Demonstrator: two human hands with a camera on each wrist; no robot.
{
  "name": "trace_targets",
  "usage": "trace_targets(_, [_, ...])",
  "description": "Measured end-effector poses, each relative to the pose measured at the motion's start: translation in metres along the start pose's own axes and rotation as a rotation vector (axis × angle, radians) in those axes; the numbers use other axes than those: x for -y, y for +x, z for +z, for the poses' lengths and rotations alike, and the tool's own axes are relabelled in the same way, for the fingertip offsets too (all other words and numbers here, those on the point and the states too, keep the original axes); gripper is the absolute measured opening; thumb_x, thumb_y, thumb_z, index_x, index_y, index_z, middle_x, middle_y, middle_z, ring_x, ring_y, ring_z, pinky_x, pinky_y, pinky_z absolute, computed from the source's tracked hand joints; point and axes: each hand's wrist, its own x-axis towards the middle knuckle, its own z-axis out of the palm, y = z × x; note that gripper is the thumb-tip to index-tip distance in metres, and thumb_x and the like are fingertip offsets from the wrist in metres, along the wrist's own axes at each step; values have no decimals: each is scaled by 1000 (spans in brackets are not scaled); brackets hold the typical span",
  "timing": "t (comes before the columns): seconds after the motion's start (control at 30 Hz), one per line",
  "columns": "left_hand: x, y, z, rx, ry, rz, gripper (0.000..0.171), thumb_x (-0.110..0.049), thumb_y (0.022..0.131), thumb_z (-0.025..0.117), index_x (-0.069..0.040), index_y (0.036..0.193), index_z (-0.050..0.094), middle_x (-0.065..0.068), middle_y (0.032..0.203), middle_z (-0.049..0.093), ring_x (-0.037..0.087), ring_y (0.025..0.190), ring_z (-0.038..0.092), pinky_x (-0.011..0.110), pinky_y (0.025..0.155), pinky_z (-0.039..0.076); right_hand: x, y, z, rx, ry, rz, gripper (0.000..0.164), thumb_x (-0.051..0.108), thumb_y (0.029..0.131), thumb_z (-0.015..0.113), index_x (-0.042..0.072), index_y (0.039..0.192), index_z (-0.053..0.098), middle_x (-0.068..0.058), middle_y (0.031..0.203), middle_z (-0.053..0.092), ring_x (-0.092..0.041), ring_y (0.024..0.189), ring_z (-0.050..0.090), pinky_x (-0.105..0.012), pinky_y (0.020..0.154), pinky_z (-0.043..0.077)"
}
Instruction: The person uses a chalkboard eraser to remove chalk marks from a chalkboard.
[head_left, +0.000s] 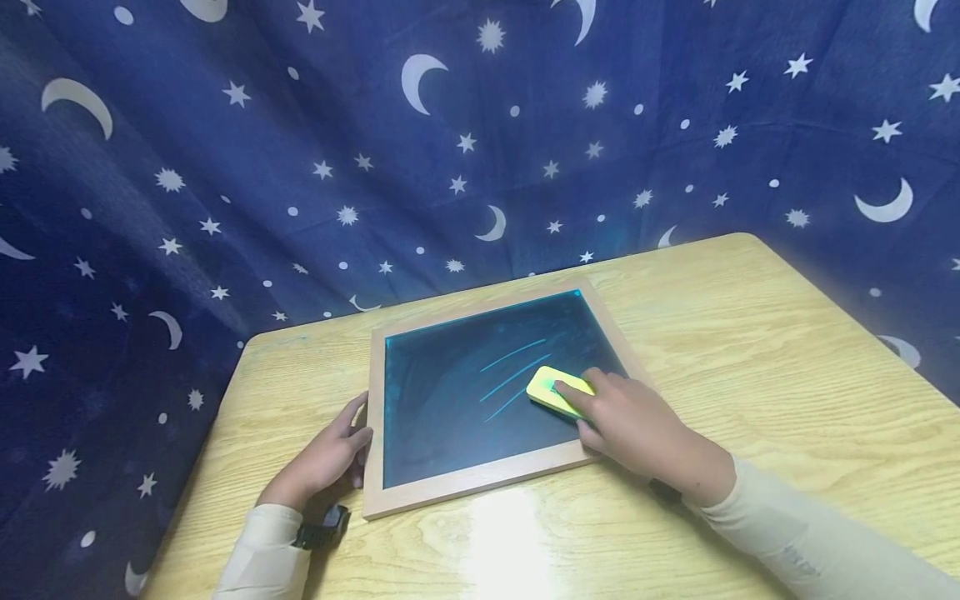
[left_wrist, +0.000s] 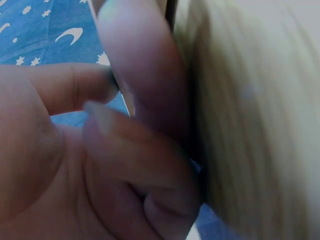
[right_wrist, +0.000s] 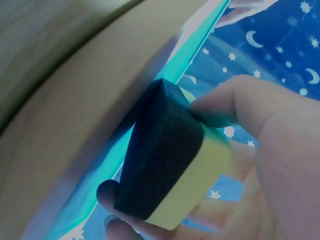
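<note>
A wood-framed chalkboard (head_left: 450,442) lies on the table, with three thin blue-green strokes (head_left: 512,354) across its dark surface. The right hand (head_left: 637,421) grips a yellow board eraser (head_left: 542,380) at the board's lower right, index finger laid along its top. Seen from the right wrist, the eraser's thick black pad (right_wrist: 162,155) faces the board, and thumb and fingers hold opposite sides. At the board's left edge, the left hand (head_left: 330,454) holds the wooden frame. The left wrist view shows its thumb (left_wrist: 80,87) against the frame and curled fingers (left_wrist: 145,155) near the tabletop.
A light wood-grain table (head_left: 750,358) extends around the board, with bright glare at its front. Behind and to the left hangs a dark blue curtain (head_left: 420,167) with moons and stars. A black watch (head_left: 322,529) is on the left wrist.
</note>
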Motion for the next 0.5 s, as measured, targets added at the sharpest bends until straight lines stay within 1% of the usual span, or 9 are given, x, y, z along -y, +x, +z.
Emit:
trace_targets(0.13, [2,1,1,2,-8,8,63,-17,107,34,-17,162,3,12,73,61,23,50,58,40,51,54,-8,0,-2,26,24,42,52,13,82,66,12,134,64,-15,97,62,-16,58,41,-27,49,36])
trace_targets(0.37, [2,-1,0,12,-7,37,64,-17,107,36,-14,162,3,11,71,59,23,49,57,40,51,53,-22,1,-5,47,36,93,52,12,84,64,12,136,63,-14,92,60,-17,60,41,-28,48,35])
trace_targets(0.47, [1,-2,0,6,9,35,64,-17,107,36,-14,162,2,11,71,58,24,49,57,40,52,53,-27,2,-5,62,44,119,53,12,85,63,12,138,61,-12,87,56,-17,58,39,-27,47,30])
trace_targets(0.5, [0,-2,-1,2,12,29,64,-17,107,36,-15,162,3,11,71,58,24,49,57,40,52,53,-28,2,-5,64,47,129,53,12,85,63,12,138,61,-13,89,57,-18,58,38,-27,47,29])
